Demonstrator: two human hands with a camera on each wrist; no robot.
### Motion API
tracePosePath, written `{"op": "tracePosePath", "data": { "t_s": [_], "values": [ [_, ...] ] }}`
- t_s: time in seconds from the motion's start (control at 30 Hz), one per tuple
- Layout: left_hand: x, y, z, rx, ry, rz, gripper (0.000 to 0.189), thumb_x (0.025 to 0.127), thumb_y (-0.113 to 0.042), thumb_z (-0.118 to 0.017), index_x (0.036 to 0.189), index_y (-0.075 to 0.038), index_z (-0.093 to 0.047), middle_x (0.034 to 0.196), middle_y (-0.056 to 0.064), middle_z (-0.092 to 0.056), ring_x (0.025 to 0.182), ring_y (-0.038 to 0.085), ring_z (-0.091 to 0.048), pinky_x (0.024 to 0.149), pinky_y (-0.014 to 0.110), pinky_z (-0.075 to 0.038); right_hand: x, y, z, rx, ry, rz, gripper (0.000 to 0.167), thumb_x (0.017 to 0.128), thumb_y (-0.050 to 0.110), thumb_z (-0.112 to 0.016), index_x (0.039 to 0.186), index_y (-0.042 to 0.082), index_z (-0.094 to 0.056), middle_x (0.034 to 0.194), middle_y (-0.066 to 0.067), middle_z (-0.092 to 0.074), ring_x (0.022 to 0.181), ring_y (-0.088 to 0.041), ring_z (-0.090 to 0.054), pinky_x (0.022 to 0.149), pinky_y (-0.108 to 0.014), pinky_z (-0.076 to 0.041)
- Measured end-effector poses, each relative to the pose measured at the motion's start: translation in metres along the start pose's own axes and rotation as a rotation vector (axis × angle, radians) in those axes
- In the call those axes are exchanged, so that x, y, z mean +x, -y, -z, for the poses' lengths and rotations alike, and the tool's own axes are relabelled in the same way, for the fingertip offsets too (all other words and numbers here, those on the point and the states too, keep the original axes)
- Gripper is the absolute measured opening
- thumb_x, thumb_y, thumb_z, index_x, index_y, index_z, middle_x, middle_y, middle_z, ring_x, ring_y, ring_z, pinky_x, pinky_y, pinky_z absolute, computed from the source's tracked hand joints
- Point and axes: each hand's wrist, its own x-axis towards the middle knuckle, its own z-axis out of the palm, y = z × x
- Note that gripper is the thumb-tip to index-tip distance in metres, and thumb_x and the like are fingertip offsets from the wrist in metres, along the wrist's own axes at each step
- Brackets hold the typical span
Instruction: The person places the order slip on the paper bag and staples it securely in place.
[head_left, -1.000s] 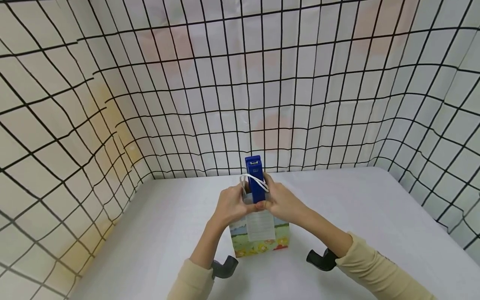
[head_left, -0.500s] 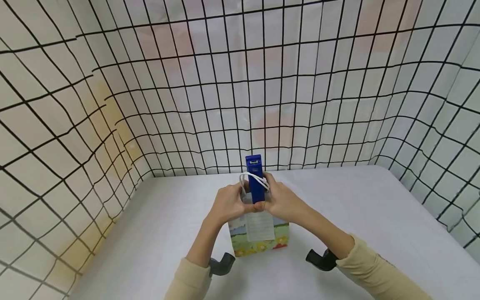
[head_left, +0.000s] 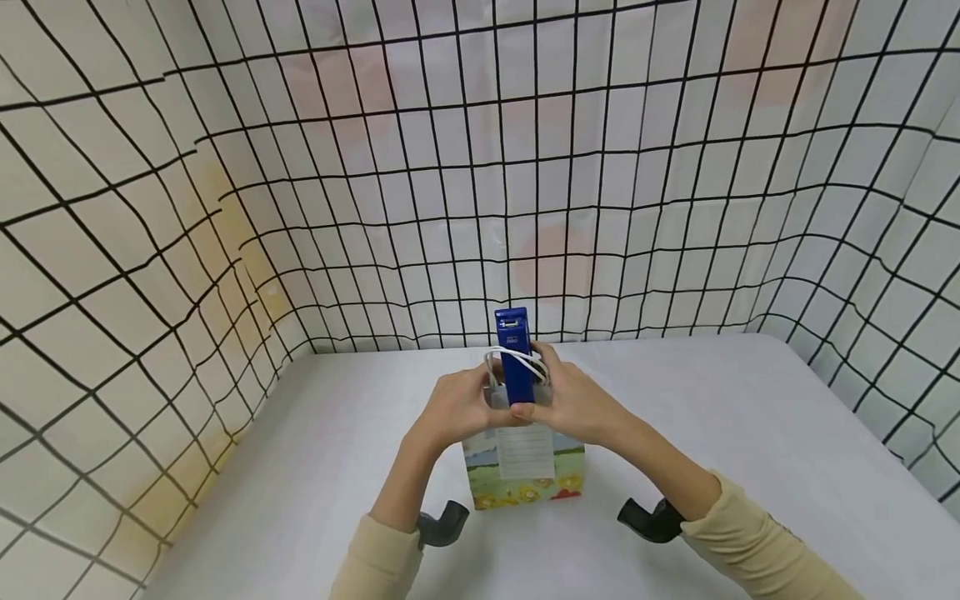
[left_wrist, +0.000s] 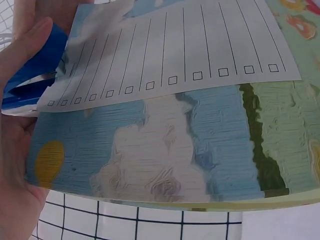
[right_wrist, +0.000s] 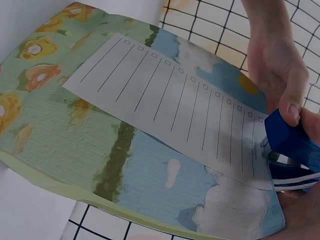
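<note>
A blue stapler (head_left: 513, 358) stands nose-down at the top edge of a paper gift bag (head_left: 486, 487) painted with flowers and sky. Its jaws straddle the top of a white checklist sheet (right_wrist: 170, 105), which lies against the bag's front. My left hand (head_left: 453, 408) grips the stapler from the left, its thumb on the blue body. From the right, my right hand (head_left: 581, 404) holds the stapler too, and both thumbs meet on it. White cord handles (right_wrist: 300, 180) loop around the stapler. Fingers behind the bag are mostly hidden.
The bag rests on a white-covered table (head_left: 337, 483). Black grid netting (head_left: 420, 208) rises at the back and both sides. A dark curved piece (head_left: 444, 525) sticks out at the left wrist, and another dark piece (head_left: 648, 522) at the right.
The head view has shifted slightly. Both hands keep their hold on the stapler at the bag's top edge.
</note>
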Motion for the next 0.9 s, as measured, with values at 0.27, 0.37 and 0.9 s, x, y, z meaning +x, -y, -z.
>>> {"op": "tracePosePath", "data": {
  "t_s": [0.27,0.37,0.9],
  "values": [
    [0.001,0.002,0.0,-0.007,-0.027,-0.042,0.057,0.071,-0.05,-0.07,0.116,-0.018,-0.055,0.09,-0.003,-0.068,0.07,0.009,-0.054,0.063,0.023,-0.044,0.003,-0.001,0.001,0.14,0.002,-0.046,0.088,0.082,0.038,-0.065,0.141,0.002,-0.011,0.14,-0.023,-0.036,0.124,-0.039,-0.042,0.095,-0.053,-0.04],
    [0.001,0.002,0.0,-0.016,-0.023,-0.037,0.061,0.072,-0.049,-0.069,0.121,-0.018,-0.053,0.091,-0.001,-0.068,0.071,0.009,-0.054,0.064,0.024,-0.044,0.004,-0.002,0.002,0.189,0.002,-0.048,0.088,0.081,0.038,-0.066,0.14,0.002,-0.012,0.142,-0.022,-0.032,0.127,-0.04,-0.039,0.096,-0.053,-0.039],
    [-0.003,-0.005,0.0,-0.016,-0.045,-0.003,0.066,0.071,-0.049,-0.071,0.126,-0.017,-0.053,0.099,0.003,-0.069,0.076,0.014,-0.06,0.064,0.025,-0.044,0.004,-0.003,0.012,0.289,-0.085,0.017,0.078,0.081,0.072,-0.022,0.121,0.007,-0.034,0.123,-0.02,-0.054,0.111,-0.034,-0.055,0.09,-0.051,-0.044]
  ]
}}
